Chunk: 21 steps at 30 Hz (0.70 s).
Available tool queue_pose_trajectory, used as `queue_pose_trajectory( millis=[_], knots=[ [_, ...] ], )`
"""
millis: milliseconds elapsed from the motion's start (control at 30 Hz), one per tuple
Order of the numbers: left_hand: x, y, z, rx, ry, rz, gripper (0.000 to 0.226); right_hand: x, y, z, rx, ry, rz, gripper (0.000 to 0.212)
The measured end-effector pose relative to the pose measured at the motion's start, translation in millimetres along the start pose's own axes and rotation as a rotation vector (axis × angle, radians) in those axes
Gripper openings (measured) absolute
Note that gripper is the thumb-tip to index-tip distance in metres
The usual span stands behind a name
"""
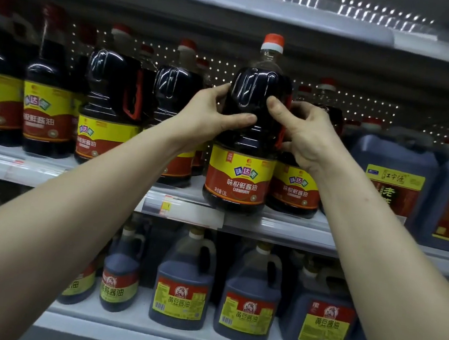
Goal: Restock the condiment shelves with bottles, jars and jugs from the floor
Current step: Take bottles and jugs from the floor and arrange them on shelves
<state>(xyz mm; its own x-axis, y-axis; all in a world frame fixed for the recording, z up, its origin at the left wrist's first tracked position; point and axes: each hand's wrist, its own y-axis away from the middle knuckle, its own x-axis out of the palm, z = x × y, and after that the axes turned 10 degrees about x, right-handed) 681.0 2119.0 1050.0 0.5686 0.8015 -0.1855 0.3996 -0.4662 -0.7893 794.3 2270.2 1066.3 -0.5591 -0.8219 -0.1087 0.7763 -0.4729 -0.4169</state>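
While both hands grip its dark shoulder, the soy sauce jug [240,177] sits upright at the front edge of the middle shelf [289,229] — left hand [209,118] with its thumb across the front, right hand [303,134] curled round the handle side. Matching jug [295,189] just behind-right, touching or not — can't tell.

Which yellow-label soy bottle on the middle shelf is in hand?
The centre bottle at the shelf's front edge, cap highest: left hand and right hand both grip its shoulder. The rest stand farther back.
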Motion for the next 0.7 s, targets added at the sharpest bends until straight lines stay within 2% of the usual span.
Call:
queue_pose_trajectory(
  millis=[167,333,467,633,700],
  knots=[
    [-1,-8,12,-0.007,-0.005,0.003,0.053,4,-11,-5,0.014,0.017,-0.011,0.065],
    [0,-9,15,-0.032,-0.021,0.021,0.057,6,-14,-12,0.010,0.007,-0.023,0.057],
    [6,4,13,-0.040,-0.074,0.022,0.053,11,-15,-15,-0.002,-0.001,-0.036,0.061],
    [12,37,28,-0.125,-0.234,0.027,0.098,13,-18,-22,-0.005,-0.015,-0.069,0.067],
    [14,49,35,-0.145,-0.218,0.007,0.093,16,-17,-24,-0.021,-0.023,-0.095,0.066]
  ],
)
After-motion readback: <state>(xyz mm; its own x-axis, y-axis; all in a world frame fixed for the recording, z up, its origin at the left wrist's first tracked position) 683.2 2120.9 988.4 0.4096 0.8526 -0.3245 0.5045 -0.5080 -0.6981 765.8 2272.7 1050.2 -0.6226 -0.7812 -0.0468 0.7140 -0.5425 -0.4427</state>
